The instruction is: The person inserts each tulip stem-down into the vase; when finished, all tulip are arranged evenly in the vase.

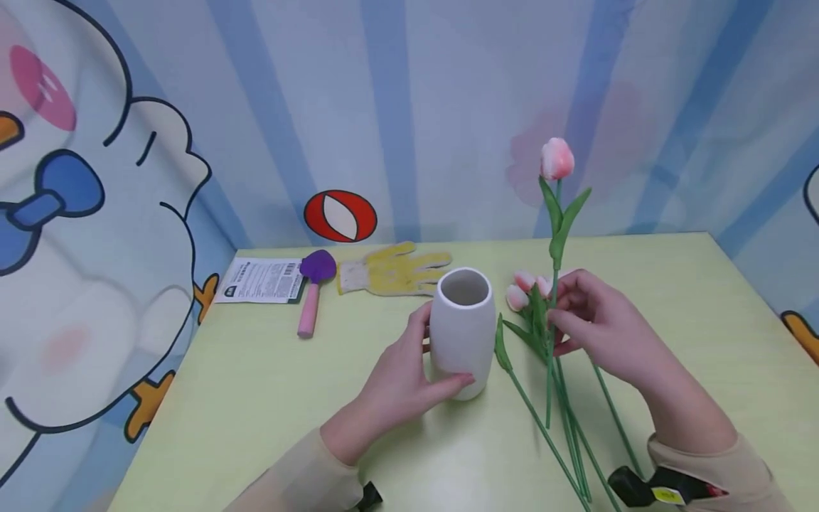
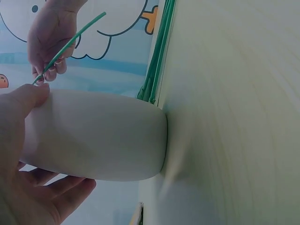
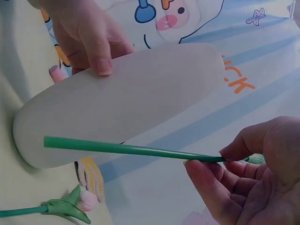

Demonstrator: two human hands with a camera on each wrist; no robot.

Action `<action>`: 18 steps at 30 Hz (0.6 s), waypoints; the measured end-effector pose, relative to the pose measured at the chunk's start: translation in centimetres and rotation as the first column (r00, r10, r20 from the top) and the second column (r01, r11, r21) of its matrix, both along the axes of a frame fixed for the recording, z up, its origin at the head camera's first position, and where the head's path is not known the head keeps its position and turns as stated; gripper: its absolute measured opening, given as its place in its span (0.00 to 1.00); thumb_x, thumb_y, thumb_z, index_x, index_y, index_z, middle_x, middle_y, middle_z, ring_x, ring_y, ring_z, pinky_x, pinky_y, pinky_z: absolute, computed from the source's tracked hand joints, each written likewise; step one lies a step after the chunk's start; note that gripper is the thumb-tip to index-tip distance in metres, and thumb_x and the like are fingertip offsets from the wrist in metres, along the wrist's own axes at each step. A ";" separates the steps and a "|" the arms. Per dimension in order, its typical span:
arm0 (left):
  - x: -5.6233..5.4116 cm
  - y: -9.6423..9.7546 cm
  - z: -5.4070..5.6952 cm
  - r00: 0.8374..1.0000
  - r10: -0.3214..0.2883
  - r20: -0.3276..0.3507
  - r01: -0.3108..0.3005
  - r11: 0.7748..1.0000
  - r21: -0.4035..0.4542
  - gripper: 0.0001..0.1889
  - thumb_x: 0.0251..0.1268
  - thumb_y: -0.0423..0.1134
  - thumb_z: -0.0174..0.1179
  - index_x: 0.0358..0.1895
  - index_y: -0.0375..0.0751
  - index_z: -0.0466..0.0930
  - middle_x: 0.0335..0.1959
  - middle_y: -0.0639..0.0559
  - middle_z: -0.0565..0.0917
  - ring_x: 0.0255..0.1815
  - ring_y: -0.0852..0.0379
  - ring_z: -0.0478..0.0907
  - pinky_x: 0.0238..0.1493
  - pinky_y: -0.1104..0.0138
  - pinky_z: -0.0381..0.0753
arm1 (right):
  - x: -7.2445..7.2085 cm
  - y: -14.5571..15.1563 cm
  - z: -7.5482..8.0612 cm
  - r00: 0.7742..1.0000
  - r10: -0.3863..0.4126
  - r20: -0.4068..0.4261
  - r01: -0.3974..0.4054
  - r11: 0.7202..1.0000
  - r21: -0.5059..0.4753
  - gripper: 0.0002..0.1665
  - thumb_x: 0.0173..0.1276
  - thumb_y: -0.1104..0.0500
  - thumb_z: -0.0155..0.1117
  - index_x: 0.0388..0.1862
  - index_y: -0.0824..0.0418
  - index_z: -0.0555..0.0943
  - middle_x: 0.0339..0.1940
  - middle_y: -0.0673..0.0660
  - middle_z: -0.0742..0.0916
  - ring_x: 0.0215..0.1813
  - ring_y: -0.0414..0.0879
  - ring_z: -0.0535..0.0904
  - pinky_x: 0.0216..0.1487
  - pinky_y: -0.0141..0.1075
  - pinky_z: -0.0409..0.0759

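White vase stands on table, left hand gripping it; pink tulip is upright at vase's three o'clock, right hand pinching stem. Loose tulips lie at four o'clock; yellow glove, eleven; purple-headed trowel, ten.

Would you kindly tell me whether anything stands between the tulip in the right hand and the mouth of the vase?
The tulip is upright, but its stem end is lower than the rim, so the vase itself likely blocks a straight path. No other object visibly intervenes.
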State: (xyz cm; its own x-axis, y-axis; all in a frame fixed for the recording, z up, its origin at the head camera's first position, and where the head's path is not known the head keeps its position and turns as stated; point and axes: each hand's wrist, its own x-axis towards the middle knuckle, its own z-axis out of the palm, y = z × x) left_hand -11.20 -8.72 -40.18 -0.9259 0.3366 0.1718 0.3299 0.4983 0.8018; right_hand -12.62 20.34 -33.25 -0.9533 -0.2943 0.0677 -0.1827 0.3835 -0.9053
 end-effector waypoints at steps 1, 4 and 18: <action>0.0 0.1 0.1 1.000 0.007 -0.001 -0.007 1.000 -0.006 0.55 0.54 0.52 0.79 0.80 0.61 0.49 0.68 0.58 0.75 0.66 0.57 0.76 0.64 0.55 0.82 | 0.1 0.1 0.2 1.000 -0.009 -0.013 0.009 1.000 0.004 0.12 0.78 0.63 0.59 0.55 0.65 0.70 0.41 0.66 0.82 0.38 0.53 0.87 0.36 0.44 0.91; 0.0 0.1 0.2 1.000 0.030 0.007 -0.030 0.999 -0.016 0.55 0.52 0.52 0.80 0.80 0.61 0.51 0.67 0.58 0.76 0.66 0.57 0.76 0.64 0.54 0.83 | 0.3 0.3 0.6 0.999 -0.021 -0.040 0.021 1.000 0.011 0.12 0.78 0.63 0.59 0.54 0.65 0.71 0.42 0.66 0.81 0.38 0.52 0.87 0.37 0.43 0.91; -0.1 0.5 -0.3 1.000 0.018 -0.002 -0.018 1.000 0.010 0.55 0.52 0.52 0.80 0.80 0.63 0.51 0.69 0.59 0.75 0.67 0.57 0.76 0.63 0.54 0.83 | 1.0 -0.4 2.4 0.983 -0.103 -0.149 0.092 0.993 -0.078 0.11 0.77 0.65 0.60 0.55 0.66 0.73 0.43 0.63 0.82 0.35 0.49 0.87 0.36 0.42 0.91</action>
State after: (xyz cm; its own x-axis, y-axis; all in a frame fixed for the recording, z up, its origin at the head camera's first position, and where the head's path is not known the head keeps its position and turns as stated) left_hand -11.35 -8.26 -40.53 -0.9315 0.3178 0.1771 0.3226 0.4967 0.8057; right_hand -11.62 19.97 -30.83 -0.9540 -0.1898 0.2320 -0.2858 0.3428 -0.8949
